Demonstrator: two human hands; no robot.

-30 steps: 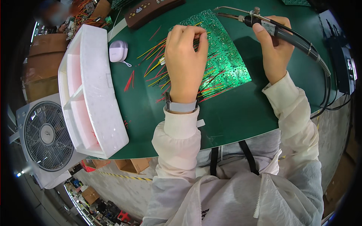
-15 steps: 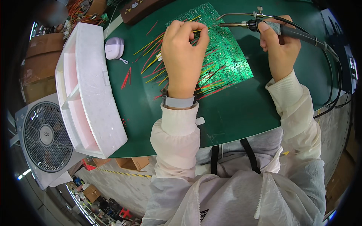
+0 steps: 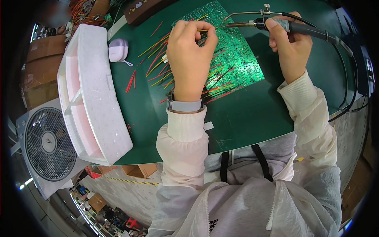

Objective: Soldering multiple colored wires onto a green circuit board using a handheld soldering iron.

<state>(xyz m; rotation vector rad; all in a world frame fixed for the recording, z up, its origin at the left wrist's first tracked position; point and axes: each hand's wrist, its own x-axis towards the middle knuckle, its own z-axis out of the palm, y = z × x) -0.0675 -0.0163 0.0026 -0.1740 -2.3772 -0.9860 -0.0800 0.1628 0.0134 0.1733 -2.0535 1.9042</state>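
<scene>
My left hand is closed in a pinch, its thumb and forefinger holding a thin yellow wire above a green circuit board panel. In my right hand is a soldering iron, gripped by its dark handle, with a thin metal feed tube fixed along its top. The iron's tip points left over the far part of the panel, near the pinched fingers. Whether tip, wire and board touch is too small to tell. Red, yellow and black wires stick out from the panel, partly hidden under my left hand.
Left on the green table are a white foam tray with compartments, a lilac case and loose red wires. A brown box lies at the back. Black cables hang at the right, and a fan stands left.
The soldering iron has shifted slightly left, its tip closer to my left fingers. My left hand keeps its pinch, and the whole view has drifted a little.
</scene>
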